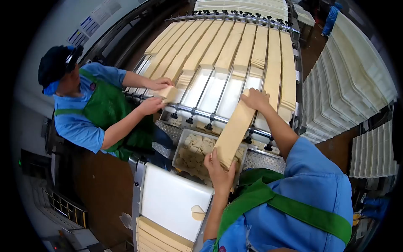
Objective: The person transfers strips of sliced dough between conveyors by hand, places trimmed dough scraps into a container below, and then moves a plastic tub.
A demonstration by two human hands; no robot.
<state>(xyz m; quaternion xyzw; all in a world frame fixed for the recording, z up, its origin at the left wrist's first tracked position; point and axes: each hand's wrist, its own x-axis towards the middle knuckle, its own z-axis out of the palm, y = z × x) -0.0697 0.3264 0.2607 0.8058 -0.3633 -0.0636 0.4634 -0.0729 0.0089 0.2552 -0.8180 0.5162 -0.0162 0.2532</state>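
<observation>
My left hand point(219, 171) grips the lower end of a long, pale stack of flat sheets point(235, 130). Around the stack's upper end, my right hand point(256, 100) is closed. The stack slants above the front rail of the conveyor point(201, 113) and over a bin of scraps point(195, 149). Long rows of similar pale sheets point(218, 46) lie on the conveyor between metal rods. Left of me, a co-worker point(94, 101) in a green apron holds a shorter stack point(168, 93) in both hands at the conveyor's front left.
Below the bin, a white belt point(172, 193) carries a small loose piece point(197, 212) and more sheets point(161, 237) at its near end. White stacked trays point(344, 84) stand at the right. Another person point(331, 19) is far back at the right.
</observation>
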